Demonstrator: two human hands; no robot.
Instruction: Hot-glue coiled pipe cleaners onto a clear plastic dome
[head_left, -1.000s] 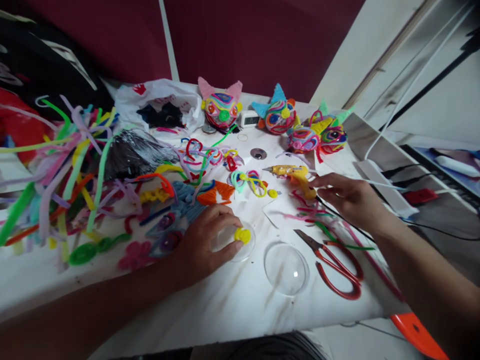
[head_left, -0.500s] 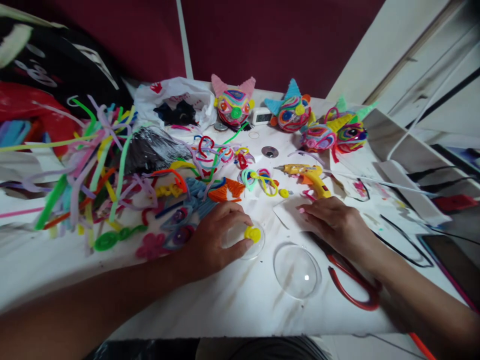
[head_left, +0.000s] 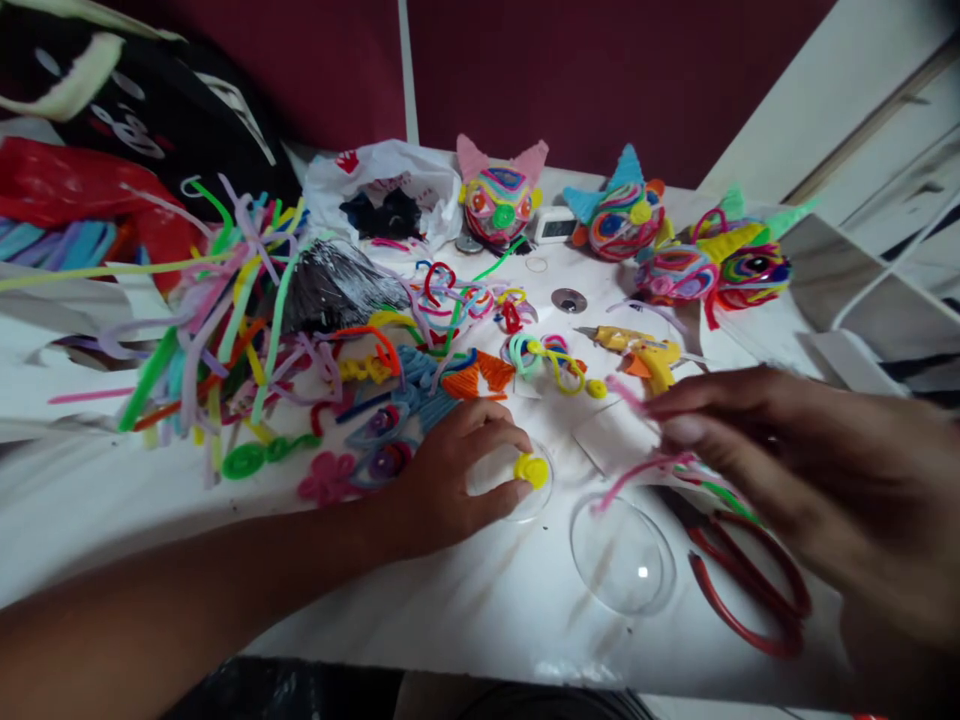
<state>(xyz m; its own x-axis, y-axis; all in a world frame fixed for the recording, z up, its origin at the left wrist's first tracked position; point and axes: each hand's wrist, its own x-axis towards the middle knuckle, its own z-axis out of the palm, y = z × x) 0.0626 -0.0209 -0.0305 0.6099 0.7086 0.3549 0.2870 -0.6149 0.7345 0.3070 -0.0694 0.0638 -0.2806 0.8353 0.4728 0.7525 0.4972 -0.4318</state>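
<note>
My left hand (head_left: 465,470) is curled around a clear plastic half-ball (head_left: 495,490) on the table, thumb and forefinger on either side of a coiled yellow pipe cleaner (head_left: 532,471). My right hand (head_left: 757,450), raised and partly blurred, pinches pink pipe cleaners (head_left: 637,475); green and white strands also show beneath its fingers. Below the hanging pink end lies a second clear half-ball (head_left: 622,555). Red-handled scissors (head_left: 750,580) rest under and beside my right hand. A yellow glue gun (head_left: 637,350) lies just beyond it.
Loose pipe cleaners (head_left: 225,330) pile up at the left, near a black bristly bundle (head_left: 330,285). Along the back stand a white plastic bag (head_left: 442,190), a pink-eared decorated ball (head_left: 500,205), a blue-eared one (head_left: 622,220) and a small white clock (head_left: 555,226).
My right hand has lifted from the table near the scissors and come closer, now with pink pipe cleaners in its fingers. My left hand keeps its hold; the view has shifted slightly.
</note>
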